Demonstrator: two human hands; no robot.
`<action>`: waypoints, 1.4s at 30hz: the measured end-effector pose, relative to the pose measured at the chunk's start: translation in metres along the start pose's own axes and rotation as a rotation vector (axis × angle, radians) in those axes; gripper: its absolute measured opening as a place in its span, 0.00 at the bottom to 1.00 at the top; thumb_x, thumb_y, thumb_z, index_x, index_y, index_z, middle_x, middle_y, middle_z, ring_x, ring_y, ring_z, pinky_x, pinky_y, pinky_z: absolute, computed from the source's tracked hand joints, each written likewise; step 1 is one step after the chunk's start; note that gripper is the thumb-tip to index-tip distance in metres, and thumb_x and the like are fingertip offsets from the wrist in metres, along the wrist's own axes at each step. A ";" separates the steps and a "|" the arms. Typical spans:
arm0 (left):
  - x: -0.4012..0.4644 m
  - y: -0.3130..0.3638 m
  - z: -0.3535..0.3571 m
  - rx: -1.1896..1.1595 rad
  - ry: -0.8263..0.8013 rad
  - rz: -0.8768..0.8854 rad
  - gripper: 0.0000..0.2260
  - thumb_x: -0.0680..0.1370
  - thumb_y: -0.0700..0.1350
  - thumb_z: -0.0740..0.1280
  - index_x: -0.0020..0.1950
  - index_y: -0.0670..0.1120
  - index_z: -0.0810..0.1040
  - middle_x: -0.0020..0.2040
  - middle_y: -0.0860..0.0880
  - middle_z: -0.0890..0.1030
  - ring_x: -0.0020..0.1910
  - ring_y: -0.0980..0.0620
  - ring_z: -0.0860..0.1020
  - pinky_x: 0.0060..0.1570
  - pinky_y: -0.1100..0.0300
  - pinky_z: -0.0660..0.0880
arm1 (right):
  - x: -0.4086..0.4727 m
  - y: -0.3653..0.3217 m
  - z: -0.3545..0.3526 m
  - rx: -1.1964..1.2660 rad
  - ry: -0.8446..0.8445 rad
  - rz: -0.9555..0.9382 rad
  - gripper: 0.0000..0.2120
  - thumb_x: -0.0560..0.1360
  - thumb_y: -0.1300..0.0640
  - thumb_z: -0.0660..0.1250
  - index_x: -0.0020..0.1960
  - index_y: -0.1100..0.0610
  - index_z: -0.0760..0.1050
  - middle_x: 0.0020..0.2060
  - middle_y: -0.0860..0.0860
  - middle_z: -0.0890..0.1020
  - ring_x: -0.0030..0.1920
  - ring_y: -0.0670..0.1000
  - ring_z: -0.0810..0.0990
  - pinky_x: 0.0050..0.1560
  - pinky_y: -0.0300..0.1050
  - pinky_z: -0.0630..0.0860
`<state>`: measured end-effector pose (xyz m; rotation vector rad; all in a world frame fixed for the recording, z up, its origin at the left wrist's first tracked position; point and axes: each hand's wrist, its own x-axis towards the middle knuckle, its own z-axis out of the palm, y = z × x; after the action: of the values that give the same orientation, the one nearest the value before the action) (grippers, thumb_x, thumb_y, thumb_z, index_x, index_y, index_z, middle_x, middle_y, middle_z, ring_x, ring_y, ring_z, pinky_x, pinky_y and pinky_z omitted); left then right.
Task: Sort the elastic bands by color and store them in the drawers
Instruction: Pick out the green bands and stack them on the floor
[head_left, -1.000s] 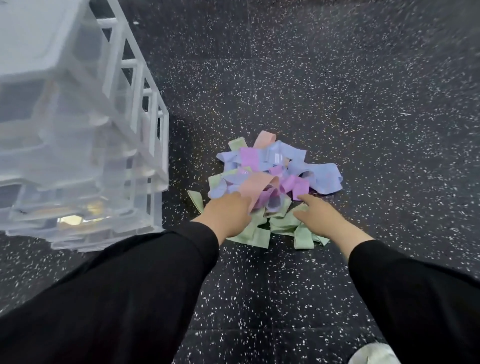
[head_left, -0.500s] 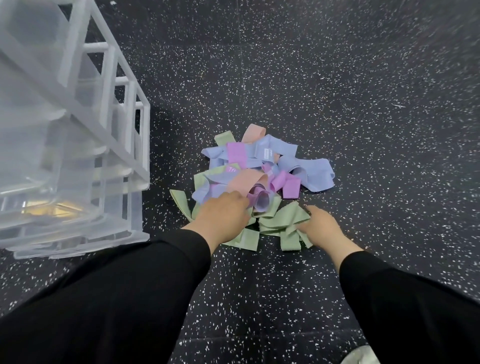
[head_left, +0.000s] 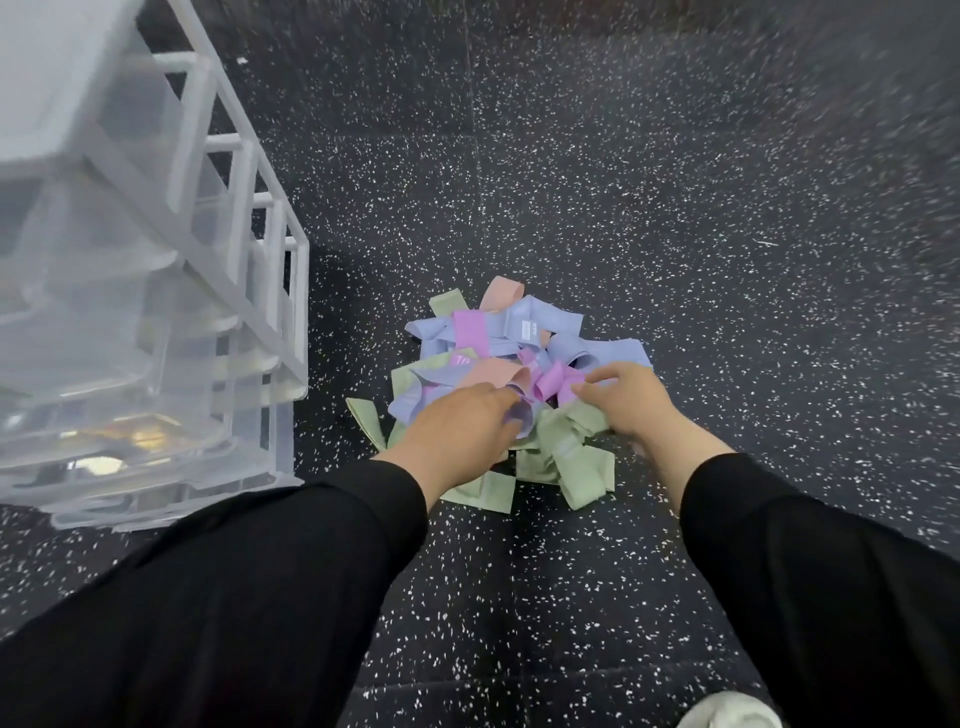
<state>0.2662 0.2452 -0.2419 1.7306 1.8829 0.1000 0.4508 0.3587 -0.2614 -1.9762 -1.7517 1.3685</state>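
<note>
The black rubber floor with white speckles (head_left: 623, 208) carries a heap of pastel elastic bands (head_left: 519, 353) at centre frame and a translucent plastic drawer unit (head_left: 130, 312) at left. Small white print on the bands is unreadable. The left hand (head_left: 457, 431) lies on the heap, the right hand (head_left: 623, 400) touches it; I cannot tell if they grasp.

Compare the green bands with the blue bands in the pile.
The green bands lie at the near edge of the pile, by the wrists; the blue bands lie mostly at the far side. Green is a pale sage, blue a pale lavender-blue. Both are flat loops, crumpled together on the speckled floor.
</note>
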 end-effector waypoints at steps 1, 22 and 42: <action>-0.003 0.003 -0.006 -0.045 0.024 0.001 0.19 0.84 0.54 0.59 0.74 0.53 0.71 0.63 0.49 0.77 0.62 0.45 0.76 0.57 0.51 0.74 | -0.005 -0.011 -0.003 0.026 0.011 -0.013 0.10 0.75 0.52 0.73 0.54 0.53 0.78 0.46 0.53 0.79 0.38 0.51 0.77 0.32 0.42 0.72; -0.078 0.039 -0.099 -1.030 0.494 0.004 0.17 0.80 0.50 0.68 0.46 0.34 0.77 0.42 0.35 0.80 0.39 0.48 0.78 0.45 0.44 0.80 | -0.136 -0.098 -0.020 0.309 -0.116 -0.548 0.11 0.80 0.47 0.67 0.53 0.52 0.83 0.50 0.48 0.86 0.50 0.45 0.82 0.57 0.48 0.78; -0.060 0.030 -0.057 -1.026 0.377 -0.200 0.13 0.83 0.46 0.64 0.43 0.43 0.82 0.39 0.47 0.83 0.35 0.52 0.76 0.37 0.59 0.71 | -0.079 0.022 0.005 -0.274 -0.044 -0.276 0.09 0.81 0.54 0.64 0.48 0.54 0.82 0.41 0.53 0.82 0.41 0.53 0.76 0.40 0.42 0.69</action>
<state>0.2669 0.2120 -0.1602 0.8376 1.7244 1.1531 0.4714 0.2828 -0.2382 -1.7449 -2.2362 1.1412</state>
